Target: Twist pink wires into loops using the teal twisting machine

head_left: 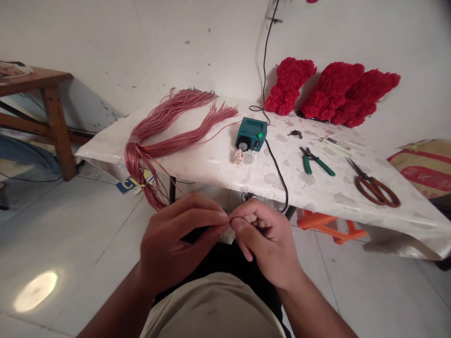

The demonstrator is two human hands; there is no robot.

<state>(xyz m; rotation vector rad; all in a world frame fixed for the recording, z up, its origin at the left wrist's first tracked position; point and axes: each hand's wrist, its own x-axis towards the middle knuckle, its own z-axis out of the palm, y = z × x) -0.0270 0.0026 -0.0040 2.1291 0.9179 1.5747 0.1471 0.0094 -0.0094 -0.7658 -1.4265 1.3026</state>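
Observation:
My left hand (183, 234) and my right hand (264, 237) meet in front of the table's near edge, fingertips pinched together. Whatever sits between the fingertips is too small and hidden to name. Beyond my left hand, a thick bundle of pink wires (165, 123) lies bent on the table, with its looped end hanging over the near edge. Past my right hand stands a small green machine (254, 131) with a black knob, a lit green button and a pinkish scrap at its front.
On the patterned tablecloth (278, 176) lie green-handled pliers (314, 162), brown-handled scissors (375, 184) and keys (296, 134). Red flower-covered figures (331, 91) stand against the wall. A black cord (278, 164) crosses the table. An orange stool (331, 226) is underneath; a wooden table (52, 94) stands left.

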